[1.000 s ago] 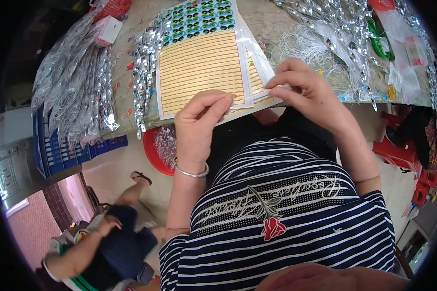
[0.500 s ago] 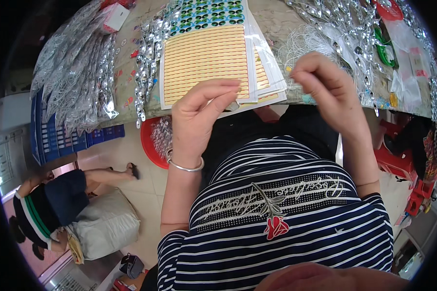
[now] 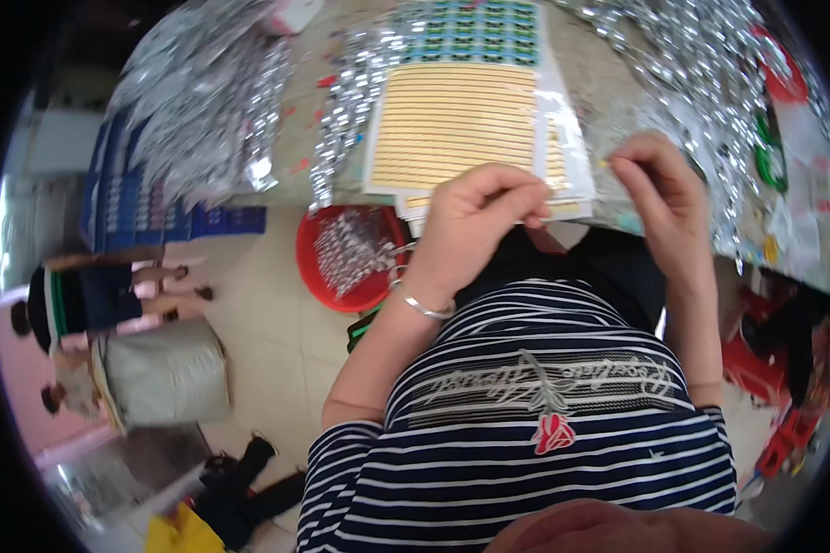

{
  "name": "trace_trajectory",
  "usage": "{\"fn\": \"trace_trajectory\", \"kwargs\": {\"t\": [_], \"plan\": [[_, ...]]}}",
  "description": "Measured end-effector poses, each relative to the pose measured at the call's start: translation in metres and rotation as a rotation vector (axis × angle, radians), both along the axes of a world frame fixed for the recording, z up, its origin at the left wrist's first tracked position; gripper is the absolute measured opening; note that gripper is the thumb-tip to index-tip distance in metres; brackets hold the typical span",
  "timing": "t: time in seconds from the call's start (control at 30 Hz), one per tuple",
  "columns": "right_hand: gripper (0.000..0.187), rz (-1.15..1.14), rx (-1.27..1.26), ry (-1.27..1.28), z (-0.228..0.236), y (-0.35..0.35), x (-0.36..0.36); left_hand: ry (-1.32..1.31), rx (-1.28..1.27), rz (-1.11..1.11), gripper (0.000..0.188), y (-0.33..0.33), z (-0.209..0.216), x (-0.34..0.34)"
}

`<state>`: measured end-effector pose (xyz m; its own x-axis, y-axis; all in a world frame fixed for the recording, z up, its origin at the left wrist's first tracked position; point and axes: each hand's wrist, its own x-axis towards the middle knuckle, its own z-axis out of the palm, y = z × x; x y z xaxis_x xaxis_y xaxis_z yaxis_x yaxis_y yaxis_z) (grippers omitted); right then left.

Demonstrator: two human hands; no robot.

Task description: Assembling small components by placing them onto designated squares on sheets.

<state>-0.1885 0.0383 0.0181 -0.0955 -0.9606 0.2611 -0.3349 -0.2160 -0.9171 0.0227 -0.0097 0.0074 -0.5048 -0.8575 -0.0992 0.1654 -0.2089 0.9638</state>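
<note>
Seen from above, the left hand (image 3: 475,217) has its fingers curled, pinching the near edge of a stack of gold-striped sheets (image 3: 456,124) lying flat on the worktop (image 3: 609,83). The right hand (image 3: 664,198) pinches shut on something too small to make out. The sheets look thin, light and floppy, in slippery clear sleeves; best gripped at an edge or corner. A red basket (image 3: 327,276) sits below.

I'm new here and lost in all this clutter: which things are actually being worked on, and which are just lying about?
In use: left hand and right hand at the gold-striped sheets.

Lying about: silver packets, red basin, blue-green sheet, grey sack.
</note>
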Motion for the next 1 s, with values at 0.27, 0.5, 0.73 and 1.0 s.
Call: {"fn": "trace_trajectory", "kwargs": {"t": [0.27,0.5,0.73,1.0], "plan": [[0.008,0.023,0.08,-0.036,-0.001,0.012,-0.017,0.063,0.007,-0.05,0.011,0.002,-0.001,0.003],[0.046,0.088,0.015,0.216,0.002,0.004,0.014,0.025,-0.028,0.014,0.009,0.001,-0.003,0.0],[0.012,0.172,0.243,0.037,0.005,0.008,0.018,-0.016,-0.065,0.035,0.01,0.002,0.002,0.001],[0.011,0.0,0.159,-0.128,0.004,0.013,-0.005,-0.052,-0.041,0.021,0.011,0.005,-0.003,-0.001]]}}
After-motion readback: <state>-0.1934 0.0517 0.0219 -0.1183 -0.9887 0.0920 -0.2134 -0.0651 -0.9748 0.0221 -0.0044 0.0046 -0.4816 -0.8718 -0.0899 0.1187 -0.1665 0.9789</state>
